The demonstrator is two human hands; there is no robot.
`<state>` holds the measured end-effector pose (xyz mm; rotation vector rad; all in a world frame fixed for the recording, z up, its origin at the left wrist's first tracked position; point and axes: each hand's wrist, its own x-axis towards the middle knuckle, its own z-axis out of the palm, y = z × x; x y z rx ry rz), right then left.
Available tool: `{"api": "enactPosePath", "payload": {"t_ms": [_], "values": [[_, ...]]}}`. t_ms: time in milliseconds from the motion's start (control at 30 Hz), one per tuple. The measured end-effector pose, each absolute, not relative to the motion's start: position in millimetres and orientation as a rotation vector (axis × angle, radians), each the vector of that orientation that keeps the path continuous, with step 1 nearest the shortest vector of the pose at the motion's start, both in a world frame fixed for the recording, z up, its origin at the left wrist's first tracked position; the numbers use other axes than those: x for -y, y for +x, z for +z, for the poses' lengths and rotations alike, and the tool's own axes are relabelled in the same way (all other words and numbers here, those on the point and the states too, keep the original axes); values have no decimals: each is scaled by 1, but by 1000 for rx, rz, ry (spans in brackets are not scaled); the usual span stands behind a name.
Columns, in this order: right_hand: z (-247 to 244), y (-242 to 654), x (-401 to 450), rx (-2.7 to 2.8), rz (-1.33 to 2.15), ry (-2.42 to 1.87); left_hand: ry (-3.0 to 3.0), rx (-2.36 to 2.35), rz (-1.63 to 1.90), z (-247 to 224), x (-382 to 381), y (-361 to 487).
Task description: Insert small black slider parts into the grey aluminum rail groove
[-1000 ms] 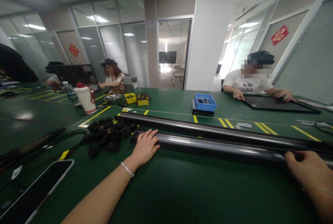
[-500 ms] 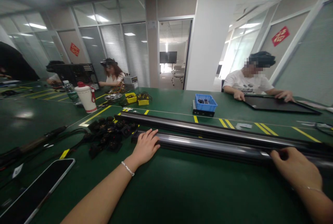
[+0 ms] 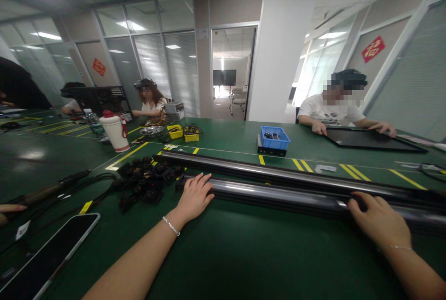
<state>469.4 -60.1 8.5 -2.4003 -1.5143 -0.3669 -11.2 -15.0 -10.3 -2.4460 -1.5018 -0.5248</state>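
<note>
Nearest, a phone point(image 3: 49, 258) lies at the left of the green table point(image 3: 265, 253), while the left hand point(image 3: 195, 198) rests on the left end of the nearer metal bar point(image 3: 272, 191) with its fingers slightly spread, and the right hand point(image 3: 381, 221) curls its thumb and fingers over the same bar farther right, though whether they pinch it is hard to tell. Just beyond, the farther bar point(image 3: 244, 166) lies alongside, with a cluster of black parts point(image 3: 146, 181) near the bars' left ends. Farther back stand a white cup point(image 3: 114, 133) and a blue bin point(image 3: 274, 137), and a person point(image 3: 331, 107) holds a black panel point(image 3: 372, 140).
</note>
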Motion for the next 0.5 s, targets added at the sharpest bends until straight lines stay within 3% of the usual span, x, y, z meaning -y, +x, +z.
{"api": "enactPosePath", "payload": {"t_ms": [500], "values": [[5, 462, 59, 1527, -374, -2377, -2446, 1503, -541, -10, 15, -10]]}}
